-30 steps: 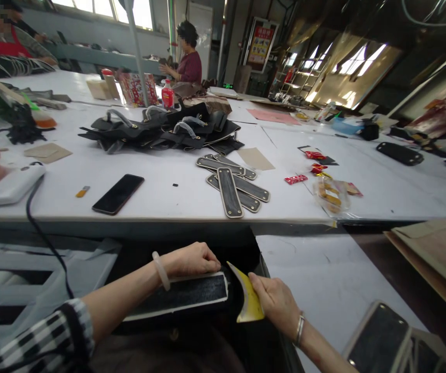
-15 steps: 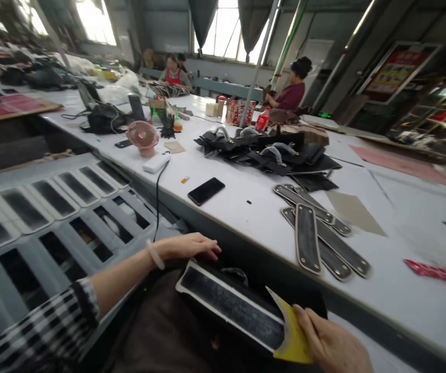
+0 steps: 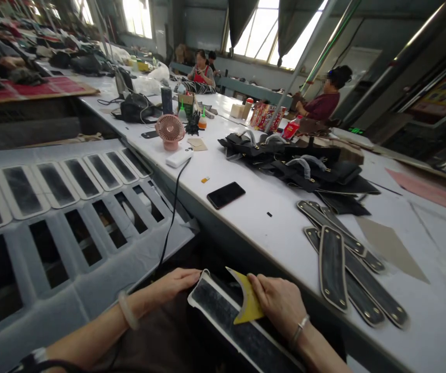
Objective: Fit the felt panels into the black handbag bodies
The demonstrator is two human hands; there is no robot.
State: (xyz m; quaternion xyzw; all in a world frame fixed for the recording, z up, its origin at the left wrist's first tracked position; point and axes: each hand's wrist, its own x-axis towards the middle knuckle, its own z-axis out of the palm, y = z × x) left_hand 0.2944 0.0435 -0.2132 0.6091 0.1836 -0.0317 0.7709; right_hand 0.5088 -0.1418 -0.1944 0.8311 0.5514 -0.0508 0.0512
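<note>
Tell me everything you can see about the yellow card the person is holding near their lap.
The yellow card is a thin, flat, slightly curved piece, plastic or stiff paper by its look, with a pointed upper corner. It stands tilted on the long dark panel with a pale border that lies across the person's lap below the table edge. The right hand grips its right side; the left hand rests at the panel's far end, apart from the card.

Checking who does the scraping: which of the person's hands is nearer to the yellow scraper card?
The right hand: its fingers hold the yellow scraper card against the dark strip. The left hand rests apart at the strip's far end.
</note>
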